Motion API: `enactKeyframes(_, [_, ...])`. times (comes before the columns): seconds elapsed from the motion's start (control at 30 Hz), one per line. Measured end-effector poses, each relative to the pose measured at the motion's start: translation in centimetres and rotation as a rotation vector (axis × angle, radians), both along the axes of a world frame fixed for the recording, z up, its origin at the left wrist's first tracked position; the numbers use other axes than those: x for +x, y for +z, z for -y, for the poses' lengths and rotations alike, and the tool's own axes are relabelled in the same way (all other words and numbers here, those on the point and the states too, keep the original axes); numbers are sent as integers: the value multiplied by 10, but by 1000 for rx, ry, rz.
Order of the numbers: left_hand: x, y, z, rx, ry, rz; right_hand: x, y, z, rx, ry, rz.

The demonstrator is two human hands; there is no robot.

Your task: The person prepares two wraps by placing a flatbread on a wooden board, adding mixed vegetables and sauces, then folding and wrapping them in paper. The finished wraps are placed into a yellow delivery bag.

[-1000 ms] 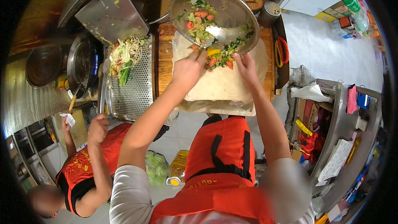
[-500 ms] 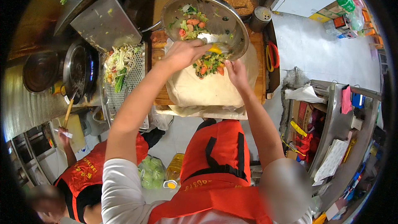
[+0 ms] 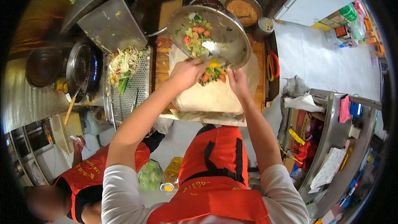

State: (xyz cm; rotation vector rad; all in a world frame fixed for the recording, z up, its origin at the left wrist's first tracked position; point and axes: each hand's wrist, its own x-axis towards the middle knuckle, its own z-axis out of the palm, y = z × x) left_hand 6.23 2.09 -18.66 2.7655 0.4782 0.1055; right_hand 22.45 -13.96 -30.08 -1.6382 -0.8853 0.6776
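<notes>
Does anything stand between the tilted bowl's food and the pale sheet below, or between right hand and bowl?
The left hand and the yellow tool it holds are at the lower side of the bowl, partly across the way from the vegetables inside to the sheet. Nothing visible separates the right hand from the bowl.

**Lettering in view**

Yellow digits (image 3: 203, 185), partly hidden, on camera wearer's red apron (image 3: 226, 157). Yellow characters (image 3: 78, 169) plus digit row (image 3: 94, 171) on co-worker's red apron (image 3: 114, 159). Any print on stacked cartons (image 3: 331, 18), upper right: too small to read.
</notes>
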Motion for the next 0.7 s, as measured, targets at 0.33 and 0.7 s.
enactKeyframes(0.33, [54, 36, -8, 205, 221, 303, -3, -13, -6, 181, -68, -6])
enactKeyframes(0.7, [17, 38, 9, 60, 287, -49, 2, 15, -2, -6, -16, 136])
